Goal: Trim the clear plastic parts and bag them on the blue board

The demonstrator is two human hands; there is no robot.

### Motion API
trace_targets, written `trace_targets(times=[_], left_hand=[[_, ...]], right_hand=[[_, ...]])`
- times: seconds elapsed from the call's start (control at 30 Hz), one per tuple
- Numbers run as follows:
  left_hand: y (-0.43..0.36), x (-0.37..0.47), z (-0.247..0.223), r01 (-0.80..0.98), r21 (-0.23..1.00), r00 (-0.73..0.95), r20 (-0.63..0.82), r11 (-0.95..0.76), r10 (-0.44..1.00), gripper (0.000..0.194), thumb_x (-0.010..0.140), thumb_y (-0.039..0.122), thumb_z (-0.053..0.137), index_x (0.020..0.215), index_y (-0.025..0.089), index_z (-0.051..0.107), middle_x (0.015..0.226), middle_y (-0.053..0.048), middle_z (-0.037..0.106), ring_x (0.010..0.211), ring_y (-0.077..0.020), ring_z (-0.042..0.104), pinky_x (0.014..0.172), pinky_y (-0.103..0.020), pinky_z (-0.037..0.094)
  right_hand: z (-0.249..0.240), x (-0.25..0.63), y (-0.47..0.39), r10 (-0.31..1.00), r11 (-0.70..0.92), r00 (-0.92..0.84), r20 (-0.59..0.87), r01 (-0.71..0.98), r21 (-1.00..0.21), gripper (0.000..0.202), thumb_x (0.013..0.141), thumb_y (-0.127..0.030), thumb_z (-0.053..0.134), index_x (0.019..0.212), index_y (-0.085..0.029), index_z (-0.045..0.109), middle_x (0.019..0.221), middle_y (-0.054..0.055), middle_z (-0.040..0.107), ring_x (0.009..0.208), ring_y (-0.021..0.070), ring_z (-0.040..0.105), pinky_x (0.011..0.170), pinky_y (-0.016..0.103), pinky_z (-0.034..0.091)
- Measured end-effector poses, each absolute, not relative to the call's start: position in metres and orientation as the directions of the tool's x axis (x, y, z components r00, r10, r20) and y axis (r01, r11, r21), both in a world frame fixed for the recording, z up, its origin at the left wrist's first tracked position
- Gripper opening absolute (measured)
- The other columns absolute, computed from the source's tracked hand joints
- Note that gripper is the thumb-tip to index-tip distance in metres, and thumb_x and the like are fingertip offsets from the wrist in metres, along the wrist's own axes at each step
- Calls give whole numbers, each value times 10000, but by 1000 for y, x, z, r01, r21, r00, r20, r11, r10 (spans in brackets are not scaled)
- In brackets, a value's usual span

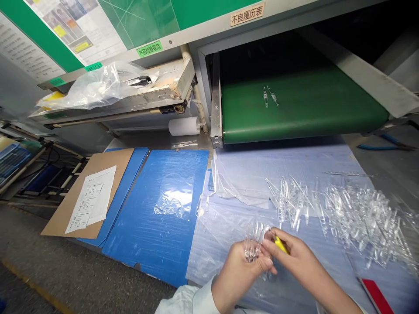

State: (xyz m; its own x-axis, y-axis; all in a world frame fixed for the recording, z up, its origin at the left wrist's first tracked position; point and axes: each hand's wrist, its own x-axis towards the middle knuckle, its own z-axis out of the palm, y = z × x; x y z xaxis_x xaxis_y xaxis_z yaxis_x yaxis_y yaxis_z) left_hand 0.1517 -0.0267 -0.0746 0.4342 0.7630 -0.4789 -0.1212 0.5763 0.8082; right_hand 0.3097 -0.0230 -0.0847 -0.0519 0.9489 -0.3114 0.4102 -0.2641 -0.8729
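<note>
In my left hand point(244, 266) is a small bunch of clear plastic tubes point(254, 240), gripped with the fingers wrapped round their lower ends. My right hand point(291, 250) meets it at the fingertips and is closed around a small yellow tool point(281, 245), mostly hidden by the fingers. Both hands hover over the film-covered table near its front edge. A small heap of similar clear pieces point(290, 200) lies just beyond them, and a much larger pile point(363, 218) spreads to the right.
A green conveyor belt point(304, 109) carries two clear pieces at the back. Blue boards point(163, 187) with a plastic bag point(176, 198) lie left, beside cardboard point(121, 170) with paper sheets. Blue-handled pliers point(376, 147) rest far right; a red-topped object point(376, 294) is at front right.
</note>
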Motion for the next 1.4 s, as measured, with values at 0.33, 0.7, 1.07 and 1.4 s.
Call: trace_targets(times=[0.33, 0.7, 1.07, 1.4], left_hand=[[-19, 147, -96, -371, 491, 453, -646, 788, 615, 419, 626, 414, 772, 865, 88, 661, 678, -47, 644, 540, -90, 547, 547, -215, 383], [-21, 153, -93, -360, 503, 462, -635, 786, 618, 471, 595, 535, 766, 752, 125, 595, 707, -62, 672, 625, -125, 603, 637, -245, 443], [-20, 160, -84, -197, 679, 431, -587, 707, 685, 420, 651, 461, 753, 816, 115, 582, 561, -9, 627, 416, -47, 340, 441, -223, 180], [-16, 156, -72, -71, 836, 361, -487, 545, 795, 210, 786, 343, 635, 737, 146, 580, 579, 11, 594, 506, -83, 401, 567, -232, 319]], right_hand=[[-119, 324, -20, 887, -454, 157, -435, 476, -753, 334, 620, -581, 566, 652, -249, 539, 545, 8, 575, 532, 220, 522, 556, 325, 375], [-95, 308, -8, 872, -480, -13, -489, 166, -861, 455, 719, -660, 502, 592, -239, 386, 456, -88, 300, 399, 82, 253, 398, 236, 254], [-91, 307, -11, 880, -455, -73, -470, 155, -877, 435, 764, -629, 499, 607, -237, 396, 466, -91, 297, 409, 85, 260, 391, 235, 248], [-76, 317, -40, 902, -276, -198, -384, 418, -866, 359, 888, -505, 393, 691, -231, 514, 649, -7, 547, 600, 164, 514, 586, 284, 369]])
